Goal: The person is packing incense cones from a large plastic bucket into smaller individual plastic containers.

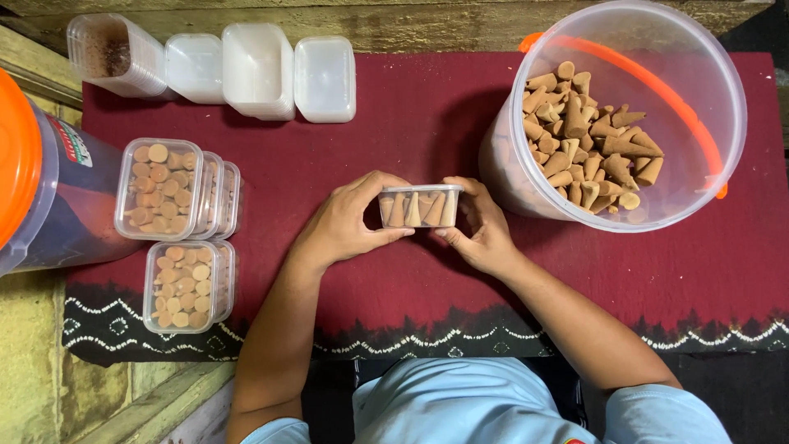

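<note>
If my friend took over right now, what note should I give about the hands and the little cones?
Left hand and right hand: both grip the small clear box of tan cones, tipped on its side over the red cloth.
Big clear bucket at right: loose cones inside.
Done: filled boxes stacked at left.
Left: empty boxes wait at the far edge.

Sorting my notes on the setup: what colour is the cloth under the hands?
Dark red cloth with a black, white-patterned border, in the head view.

Light blue short-sleeved shirt [460,403]; bare forearms, nothing worn on either wrist.
</note>
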